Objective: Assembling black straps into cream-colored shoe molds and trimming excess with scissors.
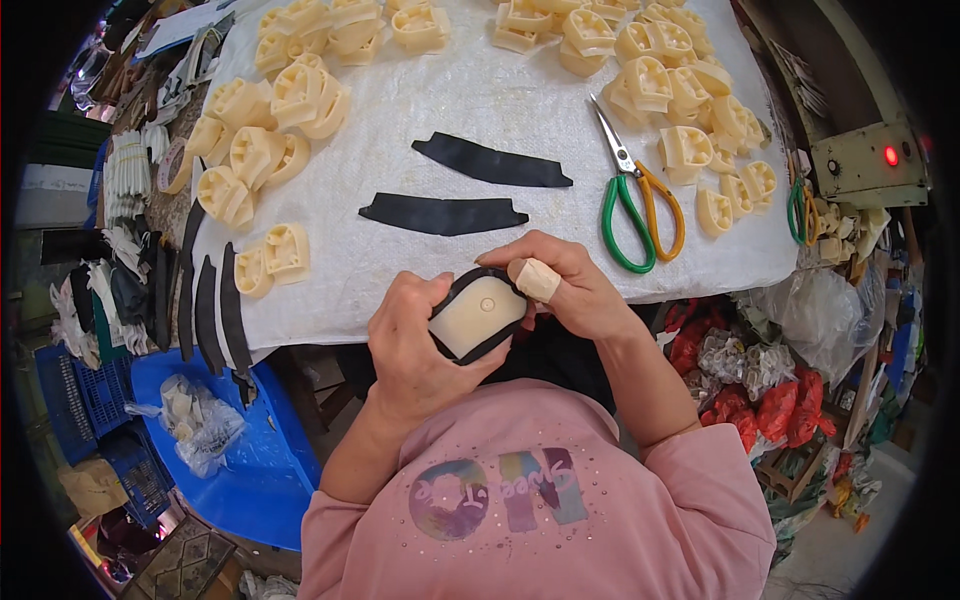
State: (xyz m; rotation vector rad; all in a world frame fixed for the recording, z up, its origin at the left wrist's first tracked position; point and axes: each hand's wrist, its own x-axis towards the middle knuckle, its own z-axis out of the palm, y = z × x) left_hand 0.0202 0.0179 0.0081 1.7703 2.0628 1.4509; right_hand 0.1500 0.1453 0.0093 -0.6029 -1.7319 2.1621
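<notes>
Left hand (pixel 415 340) and right hand (pixel 560 285) both grip cream block (pixel 475 318), black-strip-rimmed, flat face up, long axis tilted up-right.

A cream plastic part (pixel 477 316), edged by a black rubber strip (pixel 452 289), sits tilted at table edge.

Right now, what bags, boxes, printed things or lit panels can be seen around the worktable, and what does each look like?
Control box: right of the table, grey-beige, rectangular, one red light glowing.
Clear plastic bag: on the blue surface at lower left, holding pale parts.
Clear bags: right of the table, crumpled.
Red bags: lower right, bunched.
Blue crates: lower left, latticed.
Shirt print: pink chest, multicoloured lettering.
Papers: top left, white sheets.
</notes>
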